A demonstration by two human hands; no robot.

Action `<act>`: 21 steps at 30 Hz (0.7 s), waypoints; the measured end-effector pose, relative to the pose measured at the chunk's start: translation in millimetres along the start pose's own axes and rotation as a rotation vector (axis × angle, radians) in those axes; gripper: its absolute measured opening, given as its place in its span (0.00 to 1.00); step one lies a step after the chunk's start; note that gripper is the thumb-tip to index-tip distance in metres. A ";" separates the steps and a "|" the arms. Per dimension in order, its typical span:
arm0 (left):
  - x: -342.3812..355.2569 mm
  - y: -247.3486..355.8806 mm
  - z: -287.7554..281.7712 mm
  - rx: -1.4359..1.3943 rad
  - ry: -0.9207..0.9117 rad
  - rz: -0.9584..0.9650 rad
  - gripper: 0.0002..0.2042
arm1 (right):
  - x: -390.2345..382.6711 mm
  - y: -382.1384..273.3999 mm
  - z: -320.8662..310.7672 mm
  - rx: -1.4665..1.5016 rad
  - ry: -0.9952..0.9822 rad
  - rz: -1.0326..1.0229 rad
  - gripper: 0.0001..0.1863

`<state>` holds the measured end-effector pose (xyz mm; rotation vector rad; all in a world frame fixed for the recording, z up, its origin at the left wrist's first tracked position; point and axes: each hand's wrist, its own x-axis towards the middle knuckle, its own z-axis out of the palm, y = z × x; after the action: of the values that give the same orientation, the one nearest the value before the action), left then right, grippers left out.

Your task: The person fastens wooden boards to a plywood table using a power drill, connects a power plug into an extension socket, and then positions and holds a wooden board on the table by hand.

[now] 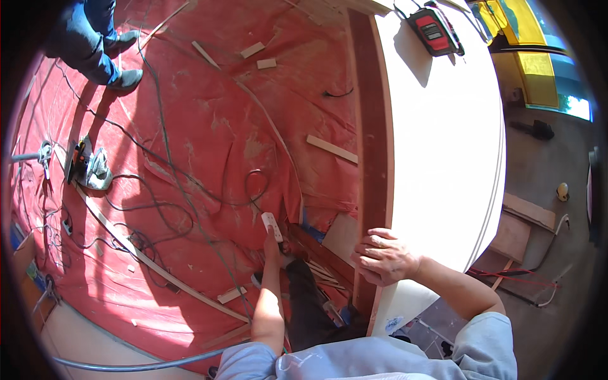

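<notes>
A white power strip [270, 226] with a cord running from its far end is held low over the red floor sheet by my left hand [273, 242]. The fingers of that hand are closed round its near end, partly hidden. My right hand [385, 256] rests at the near corner of a large white panel [443, 145], its fingers bent over the dark wooden edge [373, 126] along the panel's left side. Bright light washes out most of the panel's face. Below my left hand, thin wooden strips [324, 273] lie beside my dark-trousered leg.
On the panel's far end sits a red-and-black device [434, 30]. Dark cables [152, 152] loop over the red sheet [209, 126] among scattered wood offcuts [253, 50]. A person in jeans [88, 44] stands far left. Boards [510, 237] lie right of the panel.
</notes>
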<state>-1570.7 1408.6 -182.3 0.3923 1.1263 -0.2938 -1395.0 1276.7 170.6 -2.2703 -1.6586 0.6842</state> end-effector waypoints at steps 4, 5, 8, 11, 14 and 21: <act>-9.9 40.7 -18.2 0.031 -0.056 0.127 0.22 | -2.9 0.3 2.1 0.032 0.045 -0.033 0.09; -18.7 46.1 -14.7 0.051 -0.070 0.164 0.22 | -4.7 0.3 3.4 0.036 0.038 -0.036 0.09; -51.9 39.7 6.4 0.065 0.001 0.242 0.23 | -11.2 0.2 1.6 -0.010 0.083 -0.056 0.11; -98.8 34.9 18.8 0.044 0.139 0.345 0.24 | -16.0 -2.8 -3.7 -0.021 0.076 -0.081 0.12; -159.5 41.7 21.0 0.209 0.112 0.326 0.27 | -18.8 -0.5 5.7 -0.039 0.146 -0.115 0.12; -284.6 57.8 -72.8 0.166 0.229 0.436 0.33 | -18.6 2.9 14.8 -0.103 0.137 -0.078 0.14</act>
<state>-1720.5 1501.5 59.7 0.8195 1.2098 0.0447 -1404.6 1257.1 160.7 -2.2511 -1.7432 0.4248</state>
